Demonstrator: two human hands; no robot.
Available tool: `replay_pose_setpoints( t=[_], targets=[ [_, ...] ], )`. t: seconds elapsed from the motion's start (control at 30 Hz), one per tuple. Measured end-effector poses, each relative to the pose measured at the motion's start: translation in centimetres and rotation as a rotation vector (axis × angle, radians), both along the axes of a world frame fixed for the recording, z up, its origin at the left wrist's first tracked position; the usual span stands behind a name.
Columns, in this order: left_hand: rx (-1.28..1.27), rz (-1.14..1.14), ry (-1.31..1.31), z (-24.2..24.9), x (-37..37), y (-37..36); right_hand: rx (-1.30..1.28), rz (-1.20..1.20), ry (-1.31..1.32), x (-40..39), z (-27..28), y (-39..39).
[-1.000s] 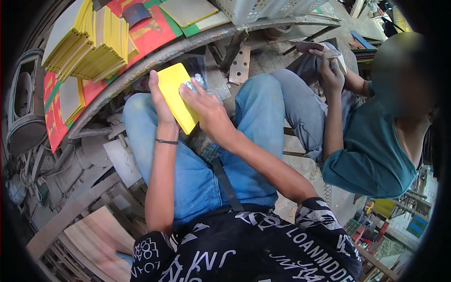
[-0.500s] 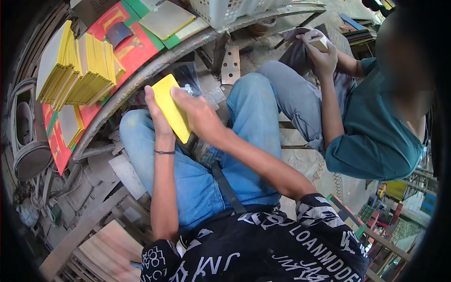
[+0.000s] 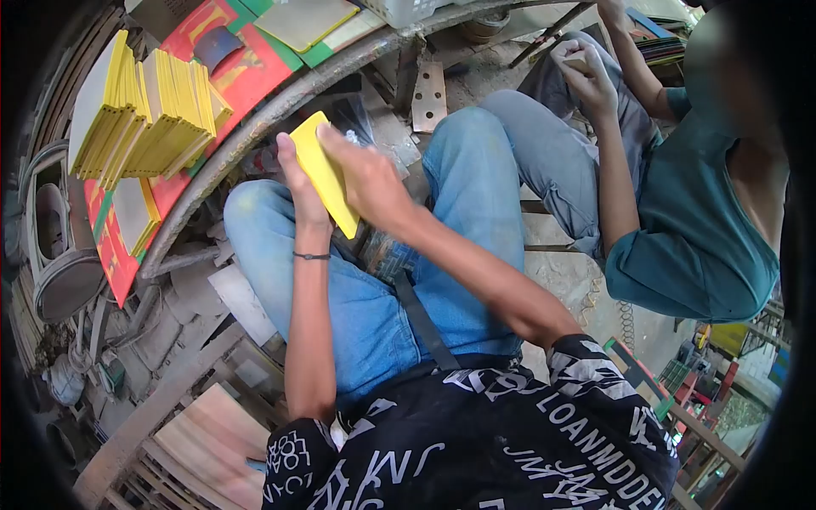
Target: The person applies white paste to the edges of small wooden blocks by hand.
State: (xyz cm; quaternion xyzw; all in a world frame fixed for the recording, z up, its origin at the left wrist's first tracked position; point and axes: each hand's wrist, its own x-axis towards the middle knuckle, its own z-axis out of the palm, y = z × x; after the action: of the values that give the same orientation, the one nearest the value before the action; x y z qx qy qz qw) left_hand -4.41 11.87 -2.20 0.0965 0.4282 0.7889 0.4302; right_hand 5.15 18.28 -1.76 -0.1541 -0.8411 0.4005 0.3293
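A flat, rectangular yellow board [image 3: 325, 174] is held tilted above my lap. My left hand [image 3: 302, 183] grips it from the left and beneath, its thumb along the left edge. On the other side, my right hand [image 3: 370, 178] presses against the board's face and right edge, slightly blurred. The fingers of the right hand are mostly hidden, and I cannot see whether anything lies between them and the board. Nearest on the left is a bench holding a stack of yellow-edged boards [image 3: 144, 115], with more such boards [image 3: 136, 208] lying below the stack.
The curved metal rim [image 3: 280, 102] of the bench runs beyond my knees. On its red and green top lie a dark curved piece [image 3: 216, 51] and another yellow-edged board [image 3: 306, 25]; a white basket [image 3: 408, 10] stands behind. A co-worker in a teal shirt [image 3: 680, 246] sits close on the right.
The board and both my hands sit a little higher and further right in view, as the whole view has shifted. The co-worker's hands have separated, one reaching up and away.
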Motion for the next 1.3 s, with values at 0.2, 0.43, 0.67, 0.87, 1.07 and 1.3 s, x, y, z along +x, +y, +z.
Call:
replay_pose_setpoints(
  t=[0.2,0.43,0.67,0.87,1.07,1.3],
  targets=[
    [-0.100,0.194,0.130,1.2,1.5,1.1,-0.087,0.003,0.046,-1.5,-0.4,1.1],
    [-0.113,0.183,0.184,1.1,1.8,0.9,-0.112,-0.019,0.038,-1.7,-0.6,0.9],
    [-0.035,0.130,0.127,1.0,1.4,0.6,0.042,-0.020,0.154,-2.0,1.2,0.8],
    [0.047,0.042,0.102,-0.4,0.0,-0.3,0.040,0.007,0.201,-1.2,2.1,-0.8],
    [0.025,0.041,-0.033,-0.3,-0.3,-0.2,0.114,0.065,0.245,-1.1,3.5,-1.2],
    [-0.057,0.139,0.197,0.8,0.5,0.1,0.085,0.082,0.234,-1.1,4.7,-1.5]
  ],
)
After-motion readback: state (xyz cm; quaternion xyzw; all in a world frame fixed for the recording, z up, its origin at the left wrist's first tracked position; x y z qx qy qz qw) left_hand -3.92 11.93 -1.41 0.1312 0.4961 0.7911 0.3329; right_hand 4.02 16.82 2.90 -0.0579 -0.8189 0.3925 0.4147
